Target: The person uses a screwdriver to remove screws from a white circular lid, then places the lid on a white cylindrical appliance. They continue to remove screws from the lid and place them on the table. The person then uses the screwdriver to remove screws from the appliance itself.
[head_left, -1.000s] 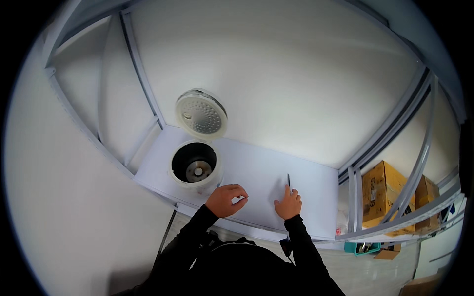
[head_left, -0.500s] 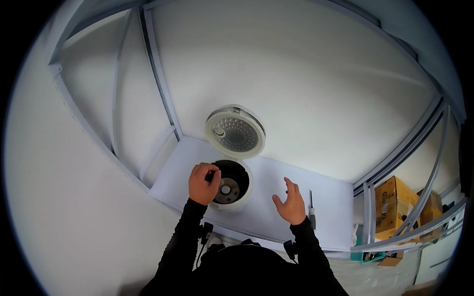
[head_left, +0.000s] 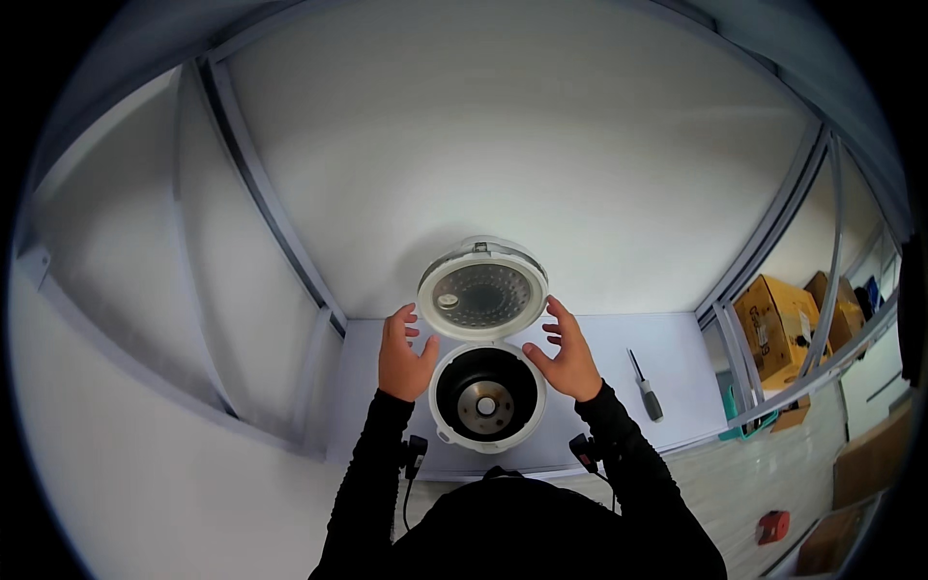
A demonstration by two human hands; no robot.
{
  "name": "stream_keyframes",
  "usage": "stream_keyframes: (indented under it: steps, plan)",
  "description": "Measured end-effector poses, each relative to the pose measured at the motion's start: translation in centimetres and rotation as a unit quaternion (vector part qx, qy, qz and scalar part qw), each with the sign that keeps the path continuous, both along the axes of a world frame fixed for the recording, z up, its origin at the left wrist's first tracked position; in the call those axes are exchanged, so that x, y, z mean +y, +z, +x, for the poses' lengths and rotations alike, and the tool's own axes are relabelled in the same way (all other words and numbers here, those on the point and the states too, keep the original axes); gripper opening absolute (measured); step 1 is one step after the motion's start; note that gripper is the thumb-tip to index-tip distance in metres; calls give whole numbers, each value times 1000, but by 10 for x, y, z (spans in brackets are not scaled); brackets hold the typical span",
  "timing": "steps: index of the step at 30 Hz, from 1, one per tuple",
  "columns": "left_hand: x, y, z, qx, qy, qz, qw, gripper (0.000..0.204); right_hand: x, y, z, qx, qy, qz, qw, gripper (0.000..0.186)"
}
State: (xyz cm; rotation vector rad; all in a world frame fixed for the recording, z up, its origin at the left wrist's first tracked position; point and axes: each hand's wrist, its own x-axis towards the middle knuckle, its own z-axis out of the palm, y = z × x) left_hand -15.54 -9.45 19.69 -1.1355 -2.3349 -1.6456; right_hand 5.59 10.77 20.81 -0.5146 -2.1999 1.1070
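Right hand (head_left: 568,358) has left the screwdriver (head_left: 646,387), right of frame, joining left hand (head_left: 406,360) beside the open cooker (head_left: 486,398), mid-frame; all fingers parted, empty

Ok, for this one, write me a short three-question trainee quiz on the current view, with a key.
1. True or false: the lid of the cooker stands open.
2. What lies on the table to the right of the cooker?
A) a spoon
B) a screwdriver
C) a cup
3. Which is nearer the screwdriver, the left hand or the right hand?

Key: 1. True. 2. B. 3. The right hand.
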Motion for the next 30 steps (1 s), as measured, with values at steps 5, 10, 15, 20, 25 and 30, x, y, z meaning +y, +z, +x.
stream_keyframes:
  steps: [5,10,15,20,25,30]
  plan:
    - [9,-11,-17,-25,-57,32,998,50,-10,-13,-12,35,-42,-37,998,87]
    - [19,-18,-31,-15,-29,82,996,29,-11,-16,-20,87,-46,-106,989,79]
    - [24,-18,-40,13,-10,117,993,24,-15,-13,-24,95,-38,-137,985,76]
    - [25,-19,-43,20,-7,124,992,25,-17,-11,-25,93,-41,-143,985,77]
    - [25,-17,-42,11,-16,136,990,23,-17,-10,-25,102,-42,-148,983,77]
    - [22,-11,-37,-14,-17,134,991,21,-22,-7,-21,95,-46,-141,984,76]
